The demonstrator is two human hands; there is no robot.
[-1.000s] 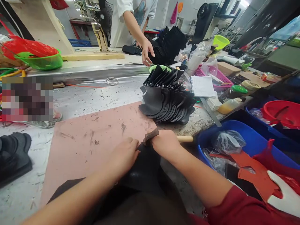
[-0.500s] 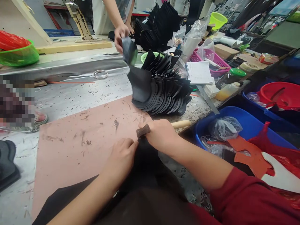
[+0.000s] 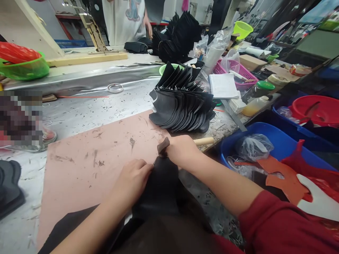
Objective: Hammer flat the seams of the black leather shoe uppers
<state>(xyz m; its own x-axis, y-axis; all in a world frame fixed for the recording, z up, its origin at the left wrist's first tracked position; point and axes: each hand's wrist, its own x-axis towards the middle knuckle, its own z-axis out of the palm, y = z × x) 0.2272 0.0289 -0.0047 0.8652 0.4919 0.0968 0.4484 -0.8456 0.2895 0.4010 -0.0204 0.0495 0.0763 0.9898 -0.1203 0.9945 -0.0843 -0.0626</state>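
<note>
My right hand (image 3: 181,150) is wrapped round a hammer, its pale wooden handle (image 3: 203,141) sticking out to the right and its dark brown head (image 3: 163,146) showing left of the fingers. Just below the head lies the end of a black leather-like piece (image 3: 162,187), which runs back toward my body. At this piece's left edge my left hand (image 3: 136,176) is closed, thumb and fingertips pinching the edge. A pinkish board (image 3: 87,173) lies underneath. Beyond my hands stands a fanned stack of black cut pieces (image 3: 182,106).
A co-worker (image 3: 124,24) stands across the bench beside another black bundle (image 3: 176,38). Blue bins (image 3: 225,144) holding scraps stand to my right. A notebook (image 3: 224,85), a metal ruler (image 3: 234,114) and bottles lie back right. Dark shaped pieces (image 3: 10,187) lie at left.
The co-worker's hand has lifted a black piece off the fanned stack and drawn it away. My hammer head has tilted and risen slightly, and more of the black piece below shows.
</note>
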